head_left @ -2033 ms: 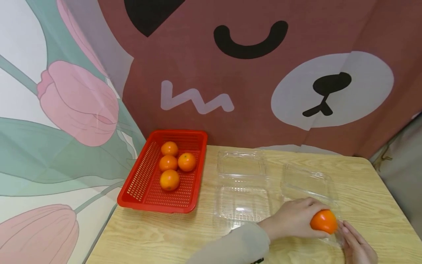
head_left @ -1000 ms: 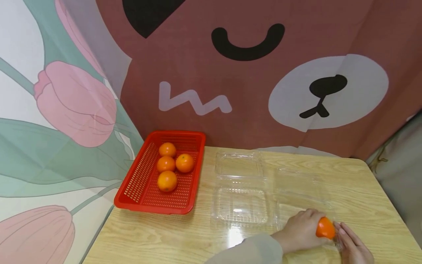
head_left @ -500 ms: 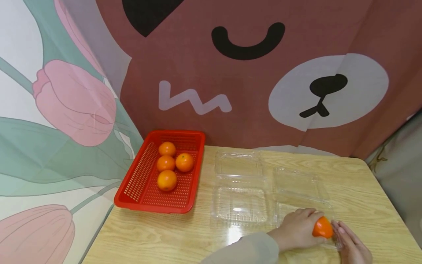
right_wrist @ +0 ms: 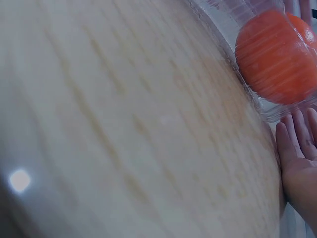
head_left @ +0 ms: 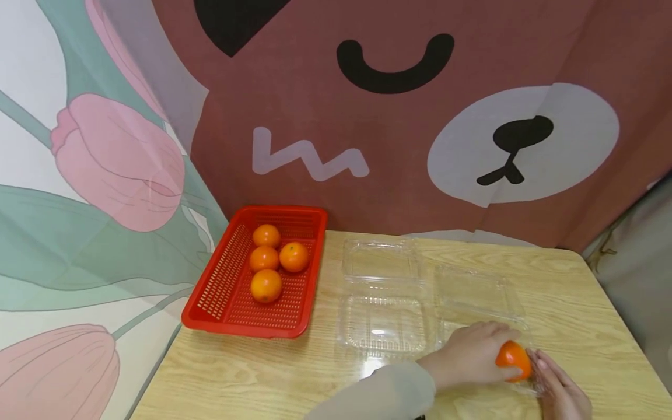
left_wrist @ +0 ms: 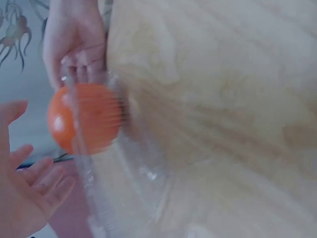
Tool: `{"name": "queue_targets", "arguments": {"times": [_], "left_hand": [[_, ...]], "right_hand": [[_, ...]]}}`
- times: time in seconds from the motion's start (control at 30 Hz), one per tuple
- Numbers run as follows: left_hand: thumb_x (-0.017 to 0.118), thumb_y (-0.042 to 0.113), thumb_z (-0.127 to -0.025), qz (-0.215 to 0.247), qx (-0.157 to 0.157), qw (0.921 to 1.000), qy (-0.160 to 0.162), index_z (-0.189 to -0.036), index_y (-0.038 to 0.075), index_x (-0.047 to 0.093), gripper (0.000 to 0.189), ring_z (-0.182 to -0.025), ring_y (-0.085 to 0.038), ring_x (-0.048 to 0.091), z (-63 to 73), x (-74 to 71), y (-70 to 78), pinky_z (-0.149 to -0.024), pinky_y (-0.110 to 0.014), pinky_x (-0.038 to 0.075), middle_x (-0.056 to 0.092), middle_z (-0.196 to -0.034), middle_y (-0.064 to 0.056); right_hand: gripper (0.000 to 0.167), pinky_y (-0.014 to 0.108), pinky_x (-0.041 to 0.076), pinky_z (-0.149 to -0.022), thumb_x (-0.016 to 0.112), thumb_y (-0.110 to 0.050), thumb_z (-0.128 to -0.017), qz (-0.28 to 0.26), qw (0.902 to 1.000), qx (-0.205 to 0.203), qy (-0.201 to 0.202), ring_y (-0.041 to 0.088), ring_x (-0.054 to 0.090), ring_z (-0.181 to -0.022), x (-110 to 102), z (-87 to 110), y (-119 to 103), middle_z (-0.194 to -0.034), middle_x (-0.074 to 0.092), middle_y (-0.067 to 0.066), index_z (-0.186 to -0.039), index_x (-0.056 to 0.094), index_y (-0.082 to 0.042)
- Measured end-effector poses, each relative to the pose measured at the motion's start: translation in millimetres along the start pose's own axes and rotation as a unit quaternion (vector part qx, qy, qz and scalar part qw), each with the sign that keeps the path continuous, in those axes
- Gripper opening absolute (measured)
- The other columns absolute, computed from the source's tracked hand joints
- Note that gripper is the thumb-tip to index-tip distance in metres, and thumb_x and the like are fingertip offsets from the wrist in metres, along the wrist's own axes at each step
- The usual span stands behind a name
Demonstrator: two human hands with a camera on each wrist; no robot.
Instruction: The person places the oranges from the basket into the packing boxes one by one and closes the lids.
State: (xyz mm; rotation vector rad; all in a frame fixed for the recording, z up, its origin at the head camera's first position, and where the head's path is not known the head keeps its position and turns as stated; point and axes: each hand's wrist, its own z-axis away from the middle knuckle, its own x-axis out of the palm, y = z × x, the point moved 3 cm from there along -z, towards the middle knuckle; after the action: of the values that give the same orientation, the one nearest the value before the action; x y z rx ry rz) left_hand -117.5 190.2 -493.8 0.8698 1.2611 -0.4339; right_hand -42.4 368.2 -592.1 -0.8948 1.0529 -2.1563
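Observation:
An orange sits in the near tray of the right-hand clear plastic clamshell box. My left hand reaches over this box, its thumb overlapping the orange in the head view. In the left wrist view, that hand has spread, relaxed fingers, with a gap to the orange. At the box's right side, my right hand has its fingertips right at the plastic wall. The right wrist view shows this hand palm up, fingers fairly straight, below the orange behind ribbed plastic.
A red perforated basket with several oranges stands at the left of the wooden table. Between it and my left hand lies another opened clear clamshell box. A bear-print cloth hangs behind the table.
My left hand gripped the orange and lowered it toward the right side of the box; now its fingers have loosened and shifted slightly back. My right hand has stayed beside the box.

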Motion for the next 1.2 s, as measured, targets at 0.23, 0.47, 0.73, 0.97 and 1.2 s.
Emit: {"name": "queue_targets", "arguments": {"times": [0.23, 0.47, 0.73, 0.97, 1.2], "left_hand": [[0.056, 0.061, -0.092, 0.016, 0.025, 0.9994, 0.018, -0.15, 0.039, 0.037, 0.065, -0.131, 0.004, 0.038, 14.6, -31.6, -9.0, -0.099, -0.018, 0.039, 0.034, -0.149, 0.024], [0.056, 0.061, -0.092, 0.021, 0.029, 0.998, 0.053, -0.151, 0.04, 0.034, 0.066, -0.134, 0.002, 0.036, 33.7, -63.1, -22.1, -0.105, -0.024, 0.037, 0.034, -0.15, 0.023], [0.056, 0.059, -0.094, 0.047, 0.038, 0.9913, 0.116, -0.152, 0.039, 0.035, 0.065, -0.137, 0.001, 0.034, 60.2, -77.9, -34.6, -0.106, -0.027, 0.037, 0.035, -0.152, 0.022], [0.061, 0.053, -0.094, 0.099, 0.038, 0.9766, 0.187, -0.148, 0.035, 0.042, 0.06, -0.134, 0.0, 0.039, 88.6, -80.8, -44.6, -0.102, -0.032, 0.043, 0.043, -0.148, 0.019], [0.064, 0.05, -0.093, 0.117, 0.021, 0.9695, 0.214, -0.144, 0.031, 0.048, 0.057, -0.128, -0.002, 0.047, 111.0, -89.4, -61.1, -0.098, -0.033, 0.046, 0.048, -0.144, 0.017]], "right_hand": [[0.017, 0.012, 0.051, -0.073, 0.078, -0.02, -0.086, -0.012, 0.9995, 0.0, 0.027, -0.005, 0.067, -0.088, 2, -2.1, 1, -0.094, 0.072, -0.015, -0.099, 0.074, -0.031], [0.023, 0.011, 0.05, -0.072, 0.082, -0.028, -0.081, 0.014, 0.9985, 0.012, 0.052, -0.007, 0.066, -0.086, 1, -5.1, 3, -0.093, 0.071, -0.02, -0.101, 0.071, -0.034], [0.021, 0.012, 0.051, -0.072, 0.083, -0.024, -0.081, 0.004, 0.9985, 0.008, 0.054, -0.006, 0.067, -0.086, 1, -4.2, 3, -0.092, 0.071, -0.018, -0.098, 0.072, -0.033], [0.035, 0.01, 0.05, -0.072, 0.083, -0.029, -0.08, 0.02, 0.997, 0.025, 0.071, -0.008, 0.065, -0.087, 2, -4.1, 1, -0.093, 0.07, -0.021, -0.111, 0.069, -0.036], [0.032, 0.011, 0.05, -0.072, 0.084, -0.026, -0.08, 0.006, 0.9969, 0.021, 0.076, -0.006, 0.066, -0.086, 2, -4.9, 2, -0.092, 0.071, -0.019, -0.107, 0.07, -0.033]]}}
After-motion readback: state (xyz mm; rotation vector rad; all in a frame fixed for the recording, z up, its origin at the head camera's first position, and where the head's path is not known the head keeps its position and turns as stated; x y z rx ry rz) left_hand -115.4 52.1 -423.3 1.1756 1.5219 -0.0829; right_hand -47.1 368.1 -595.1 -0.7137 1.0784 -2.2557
